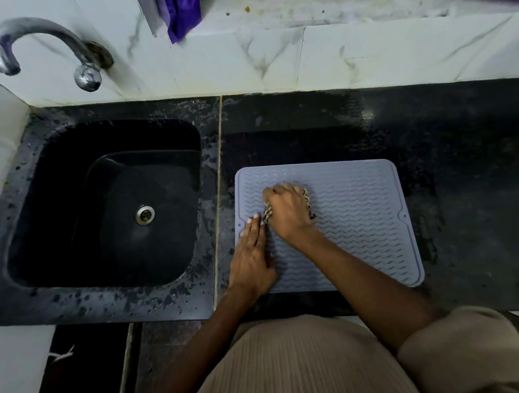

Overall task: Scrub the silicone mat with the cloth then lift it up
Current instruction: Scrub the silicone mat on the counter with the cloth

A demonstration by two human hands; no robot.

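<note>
Silicone mat (355, 229): grey, rectangular, ribbed with a wavy pattern, lying flat on the dark counter (466, 182), at 3 o'clock from the black sink (108, 203). Right hand (287, 209): positioned over the mat's upper-left area; its fingers (282, 188) are curled tight around a bunched striped cloth (306, 197), which shows at both sides of the fist and is pressed against the mat surface. Left hand (250, 258): lies flat, palm down, along the mat's left edge at 7 o'clock from the right hand; its fingers (254, 227) are straight and close together, pointing to 12 o'clock, their tips just beside the cloth, holding nothing. Metal tap (42, 49): mounted on the marble-tiled wall at 11 o'clock from the sink. Purple fabric (182, 11) hangs over the ledge at 12 o'clock.
</note>
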